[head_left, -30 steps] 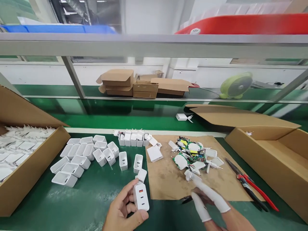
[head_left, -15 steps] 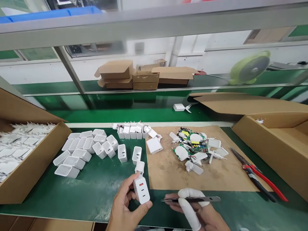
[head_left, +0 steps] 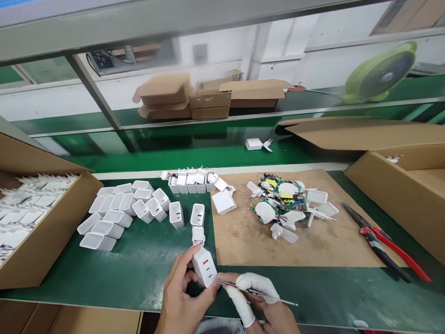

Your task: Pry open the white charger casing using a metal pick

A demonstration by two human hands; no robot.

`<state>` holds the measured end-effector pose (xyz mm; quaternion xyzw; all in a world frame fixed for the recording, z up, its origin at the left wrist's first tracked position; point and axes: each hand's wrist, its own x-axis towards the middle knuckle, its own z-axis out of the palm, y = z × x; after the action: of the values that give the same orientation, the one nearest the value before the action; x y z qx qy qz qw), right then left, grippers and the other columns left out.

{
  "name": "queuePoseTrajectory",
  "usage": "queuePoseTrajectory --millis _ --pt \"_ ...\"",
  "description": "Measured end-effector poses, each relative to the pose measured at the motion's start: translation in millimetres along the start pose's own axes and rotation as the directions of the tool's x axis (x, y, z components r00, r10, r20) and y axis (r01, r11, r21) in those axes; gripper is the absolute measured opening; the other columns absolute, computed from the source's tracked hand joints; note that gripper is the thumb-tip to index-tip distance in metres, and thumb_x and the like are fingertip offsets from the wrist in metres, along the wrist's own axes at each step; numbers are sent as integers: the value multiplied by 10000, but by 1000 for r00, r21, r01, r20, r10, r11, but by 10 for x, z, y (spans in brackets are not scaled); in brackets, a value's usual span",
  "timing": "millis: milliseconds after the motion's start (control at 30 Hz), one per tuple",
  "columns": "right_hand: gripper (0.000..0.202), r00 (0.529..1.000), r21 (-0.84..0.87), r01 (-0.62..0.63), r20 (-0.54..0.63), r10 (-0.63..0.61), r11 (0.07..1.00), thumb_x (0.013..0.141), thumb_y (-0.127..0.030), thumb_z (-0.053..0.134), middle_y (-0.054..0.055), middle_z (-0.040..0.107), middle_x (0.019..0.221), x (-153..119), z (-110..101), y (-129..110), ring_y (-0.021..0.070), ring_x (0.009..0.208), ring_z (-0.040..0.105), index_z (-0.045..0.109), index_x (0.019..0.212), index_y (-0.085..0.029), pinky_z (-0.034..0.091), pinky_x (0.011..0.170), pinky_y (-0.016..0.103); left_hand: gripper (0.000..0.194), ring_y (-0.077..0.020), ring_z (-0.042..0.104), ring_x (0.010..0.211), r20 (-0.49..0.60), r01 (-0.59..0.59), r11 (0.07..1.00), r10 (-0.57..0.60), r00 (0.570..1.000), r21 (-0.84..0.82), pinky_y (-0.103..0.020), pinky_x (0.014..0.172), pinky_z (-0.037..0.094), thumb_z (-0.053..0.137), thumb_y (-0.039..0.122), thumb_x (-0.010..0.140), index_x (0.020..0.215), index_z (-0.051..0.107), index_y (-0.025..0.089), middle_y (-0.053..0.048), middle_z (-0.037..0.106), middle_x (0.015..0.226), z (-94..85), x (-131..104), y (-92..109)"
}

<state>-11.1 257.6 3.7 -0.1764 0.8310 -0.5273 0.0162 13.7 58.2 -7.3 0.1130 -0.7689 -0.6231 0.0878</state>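
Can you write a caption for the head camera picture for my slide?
Left hand holds a white plastic charger while right hand touches thin metal tweezers to it.

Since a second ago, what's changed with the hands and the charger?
The right hand drew back from the parts pile, now holding tweezers, and brought the tip to the white charger. The left hand kept its grip on the charger. Empty shells and cutters stayed put.

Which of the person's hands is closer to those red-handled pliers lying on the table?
Right. The right hand, holding a thin metal tool, is on the same side as the red-handled pliers but well short of them. The left hand, gripping a white charger, is farther away.
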Motion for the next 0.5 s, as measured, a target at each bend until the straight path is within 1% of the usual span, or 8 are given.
queuePoseTrajectory --millis 67,100,200,300,367,433,500 --pt "218 999 -79 -6 49 10 997 1081 -407 586 90 820 1020 11 2 -23 236 979 825 714 1192 -270 667 874 259 558 -139 713 830 -15 -14 1000 14 1000 25 -245 788 634 766 222 903 1435 604 257 -77 683 1235 5 -10 12" --pt "214 999 -93 3 46 1 996 1085 -404 582 86 821 1010 16 5 -34 227 953 826 718 1176 -266 666 876 256 553 -137 710 822 -20 -21 999 22 1000 34 -245 783 635 766 222 902 1431 607 255 -76 686 1226 6 -13 16" --pt "210 998 -83 68 7 -67 994 1103 -366 552 81 824 1005 42 25 -47 212 908 828 726 1151 -257 671 886 265 553 -155 718 859 -32 -36 998 38 999 53 -253 791 639 777 224 898 1425 611 249 -82 697 1221 9 -14 19" --pt "176 993 -75 119 22 -118 990 1094 -327 571 76 824 993 95 67 -39 217 903 830 728 1143 -262 691 805 255 564 -185 741 922 -31 -39 998 40 999 45 -271 814 646 795 240 896 1428 609 243 -93 708 1226 15 -6 18" --pt "180 992 -55 128 15 -127 990 1096 -316 556 76 824 987 124 106 -27 223 914 831 725 1129 -265 697 766 253 567 -186 748 910 -29 -32 999 33 999 35 -276 812 649 800 247 895 1429 612 246 -88 715 1214 19 -1 22" --pt "177 991 -26 133 13 -132 991 1092 -305 541 80 827 996 129 144 -7 227 926 832 712 1108 -265 700 773 260 569 -178 748 890 -37 -33 999 35 999 38 -268 799 648 799 236 887 1426 616 249 -80 716 1199 23 0 32" --pt "152 991 -9 136 4 -136 991 1079 -289 548 84 831 1019 108 170 17 235 948 832 695 1106 -263 699 840 289 568 -165 743 869 -43 -46 998 48 998 50 -255 786 644 793 218 886 1424 615 253 -73 711 1198 26 -2 43"
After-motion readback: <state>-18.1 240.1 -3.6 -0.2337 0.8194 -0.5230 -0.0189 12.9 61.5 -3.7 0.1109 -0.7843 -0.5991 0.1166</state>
